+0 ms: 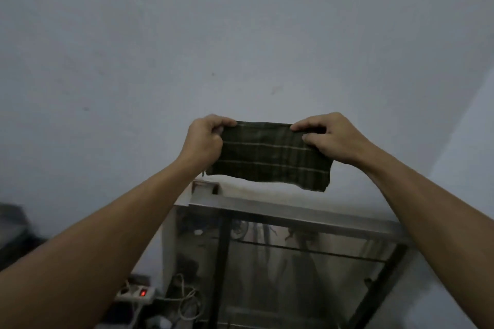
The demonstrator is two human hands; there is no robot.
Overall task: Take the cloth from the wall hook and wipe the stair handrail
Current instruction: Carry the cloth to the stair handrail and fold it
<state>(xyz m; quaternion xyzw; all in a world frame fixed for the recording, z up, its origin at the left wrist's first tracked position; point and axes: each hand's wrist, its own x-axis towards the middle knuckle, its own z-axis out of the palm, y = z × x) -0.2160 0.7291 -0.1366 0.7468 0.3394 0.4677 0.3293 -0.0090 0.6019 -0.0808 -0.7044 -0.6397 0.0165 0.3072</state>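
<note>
Overhead, one plaid cloth [270, 156] (folded) between two hands: left [204, 140], right [334, 137].

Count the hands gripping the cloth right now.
2. The left hand pinches the upper left corner of the dark plaid cloth; the right hand pinches its upper right corner. The cloth hangs stretched between them, in front of the wall.

Open wall ahead, clutter below

Bare wall [240, 35] leaves free room above; the metal frame [294, 215], power strip [136, 294] and cables [187, 302] crowd the lower space.
</note>
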